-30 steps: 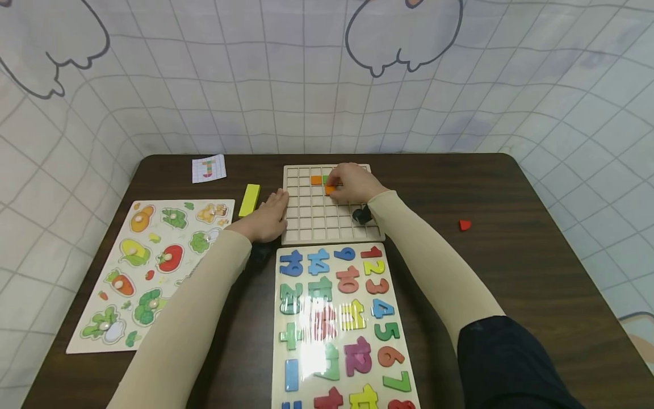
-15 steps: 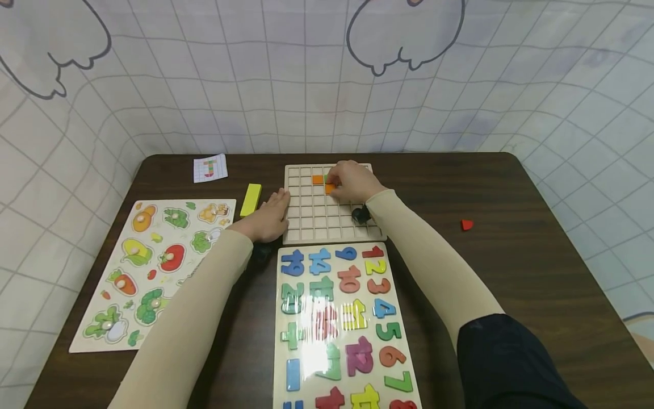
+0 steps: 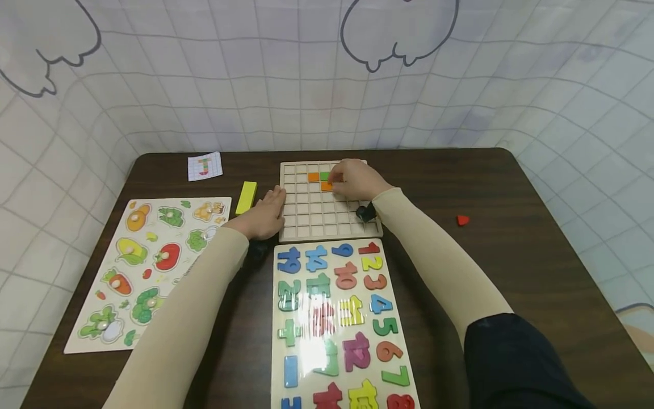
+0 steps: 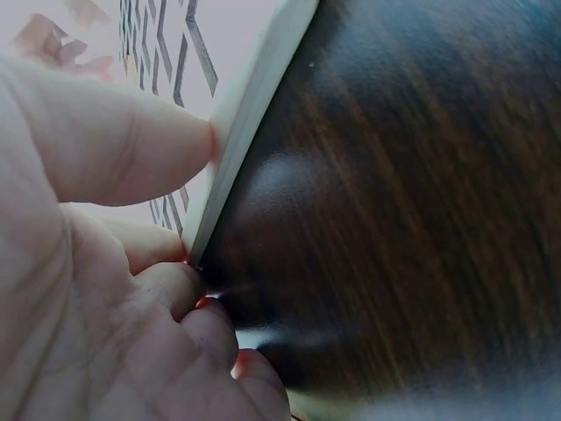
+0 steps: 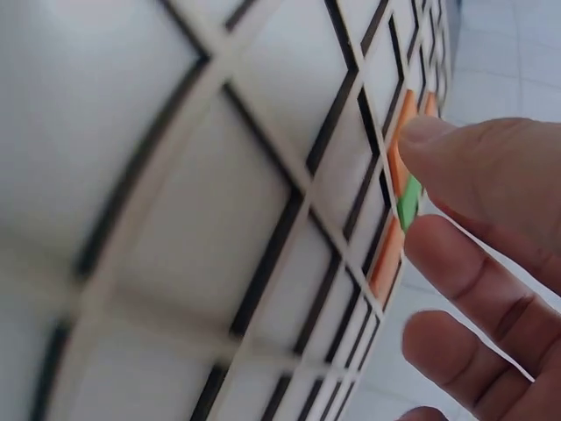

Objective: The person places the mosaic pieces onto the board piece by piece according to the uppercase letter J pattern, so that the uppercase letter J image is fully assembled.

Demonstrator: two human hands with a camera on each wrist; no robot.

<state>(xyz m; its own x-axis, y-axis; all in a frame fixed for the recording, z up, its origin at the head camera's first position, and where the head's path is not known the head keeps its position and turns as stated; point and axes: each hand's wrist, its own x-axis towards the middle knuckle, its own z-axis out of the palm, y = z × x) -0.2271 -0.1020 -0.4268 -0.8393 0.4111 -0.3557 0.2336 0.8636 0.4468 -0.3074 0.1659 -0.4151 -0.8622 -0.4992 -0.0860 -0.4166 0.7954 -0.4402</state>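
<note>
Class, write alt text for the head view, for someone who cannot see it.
A person's right hand is at orange and green tiles on a gridded board; the left hand rests at its left edge. A number puzzle lies nearer.

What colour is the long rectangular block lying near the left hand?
Yellow; the long rectangular block shows best in the head view.

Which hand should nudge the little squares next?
Probably the right hand: its fingers are close to the green tile and lower orange tile on the grid board. The left hand touches the board's left edge, away from those tiles.
</note>
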